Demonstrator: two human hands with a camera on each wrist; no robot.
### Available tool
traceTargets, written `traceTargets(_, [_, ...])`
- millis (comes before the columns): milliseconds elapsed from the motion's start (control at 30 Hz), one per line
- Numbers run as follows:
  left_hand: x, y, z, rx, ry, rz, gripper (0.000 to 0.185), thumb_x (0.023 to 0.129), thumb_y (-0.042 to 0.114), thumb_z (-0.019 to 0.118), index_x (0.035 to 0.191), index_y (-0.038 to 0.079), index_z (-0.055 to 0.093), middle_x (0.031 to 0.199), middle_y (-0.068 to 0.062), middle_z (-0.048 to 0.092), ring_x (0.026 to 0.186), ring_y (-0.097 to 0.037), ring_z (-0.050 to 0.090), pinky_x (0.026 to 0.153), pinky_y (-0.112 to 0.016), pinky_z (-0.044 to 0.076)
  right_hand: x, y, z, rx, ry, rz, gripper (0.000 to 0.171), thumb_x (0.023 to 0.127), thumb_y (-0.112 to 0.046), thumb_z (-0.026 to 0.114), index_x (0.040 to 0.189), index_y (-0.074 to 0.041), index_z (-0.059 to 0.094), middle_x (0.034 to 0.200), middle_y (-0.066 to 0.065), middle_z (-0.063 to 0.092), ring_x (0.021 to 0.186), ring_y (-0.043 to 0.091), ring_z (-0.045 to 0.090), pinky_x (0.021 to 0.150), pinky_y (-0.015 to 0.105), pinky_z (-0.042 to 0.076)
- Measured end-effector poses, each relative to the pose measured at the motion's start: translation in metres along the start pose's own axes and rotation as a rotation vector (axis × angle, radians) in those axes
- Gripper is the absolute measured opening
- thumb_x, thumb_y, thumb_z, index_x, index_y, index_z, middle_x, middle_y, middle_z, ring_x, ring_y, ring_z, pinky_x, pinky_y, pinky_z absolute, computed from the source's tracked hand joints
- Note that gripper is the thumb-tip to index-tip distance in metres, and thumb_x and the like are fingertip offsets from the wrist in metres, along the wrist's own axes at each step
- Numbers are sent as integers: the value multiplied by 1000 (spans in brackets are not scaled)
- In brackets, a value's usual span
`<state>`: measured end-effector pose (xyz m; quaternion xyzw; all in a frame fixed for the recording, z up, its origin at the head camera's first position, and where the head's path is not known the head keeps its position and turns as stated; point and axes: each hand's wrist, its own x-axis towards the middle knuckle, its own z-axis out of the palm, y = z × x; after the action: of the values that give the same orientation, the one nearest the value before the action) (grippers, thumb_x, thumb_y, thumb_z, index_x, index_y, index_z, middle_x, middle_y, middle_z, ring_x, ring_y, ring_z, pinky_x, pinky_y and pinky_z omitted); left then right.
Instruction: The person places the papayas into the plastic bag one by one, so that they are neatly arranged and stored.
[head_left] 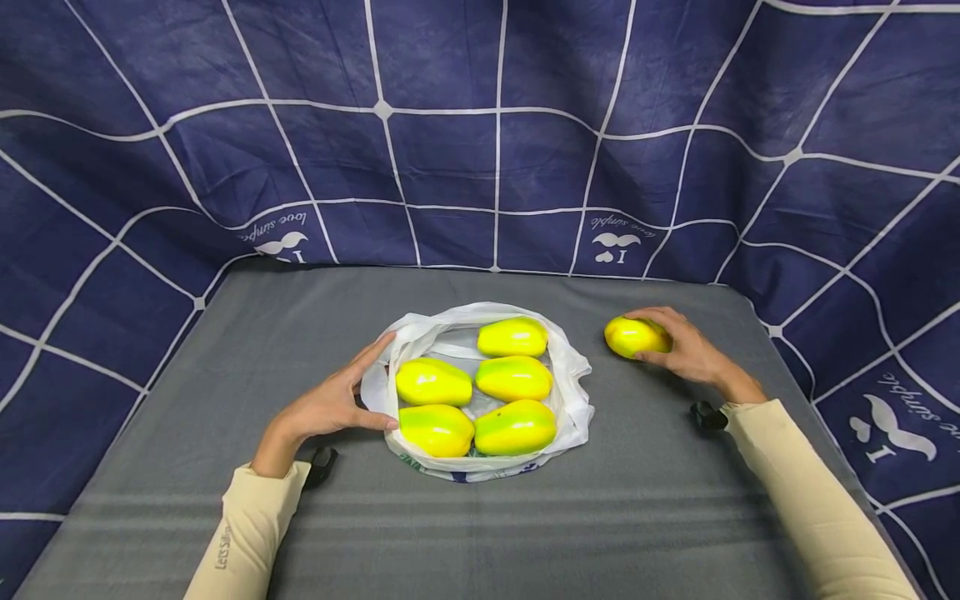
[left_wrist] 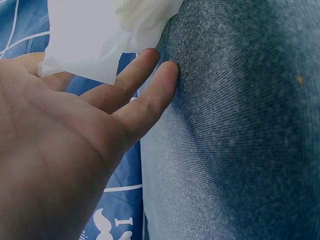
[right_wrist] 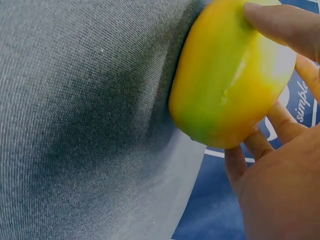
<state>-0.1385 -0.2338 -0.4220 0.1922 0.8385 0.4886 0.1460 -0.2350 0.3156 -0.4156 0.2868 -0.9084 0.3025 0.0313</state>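
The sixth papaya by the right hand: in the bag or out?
Out. The papaya lies on the grey table, gripped by the right hand, apart from the white bag.

A grey cloth-covered table (head_left: 225,333) carries a white plastic bag (head_left: 573,400) and one loose yellow-green fruit (head_left: 633,336)

Bare tabletop (head_left: 637,500) lies open between the right hand (head_left: 686,350) and the white bag (head_left: 573,400), whose raised rim and five papayas (head_left: 513,377) block the way leftward.
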Motion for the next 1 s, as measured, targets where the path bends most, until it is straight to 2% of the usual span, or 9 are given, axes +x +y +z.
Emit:
traceTargets(67, [0, 0, 0, -5, -1, 1, 123, 72, 28, 92, 162, 32, 8, 169, -5, 2, 155, -32, 4, 118, -63, 17, 0, -1, 0, -14, 3, 10, 63, 77, -6, 85, 134, -8, 59, 133, 17, 58, 120, 33, 47, 98, 51, 31])
traceTargets(400, [-1, -2, 0, -4, 0, -7, 123, 72, 30, 92, 162, 34, 8, 169, -5, 2, 155, -32, 5, 118, -62, 19, -2, 0, 3, -39, 16, 3, 61, 78, -9, 85, 133, -9, 60, 128, 16, 58, 115, 32, 47, 94, 45, 30])
traceTargets(667, [-1, -2, 0, 13, 3, -7, 123, 72, 31, 92, 161, 34, 8, 169, -4, 2, 155, -32, 4, 118, -63, 18, 2, -3, 1, -40, 10, 13, 62, 78, -9, 84, 135, -9, 59, 127, 16, 58, 115, 30, 47, 94, 46, 32])
traceTargets(1000, [0, -2, -1, 3, -1, -1, 123, 72, 29, 92, 162, 33, 7, 169, -4, 1, 155, -31, 4, 118, -62, 18, 8, -18, -3, -27, 3, 24, 61, 82, -13, 83, 138, -14, 57, 126, 13, 57, 111, 27, 49, 92, 46, 37])
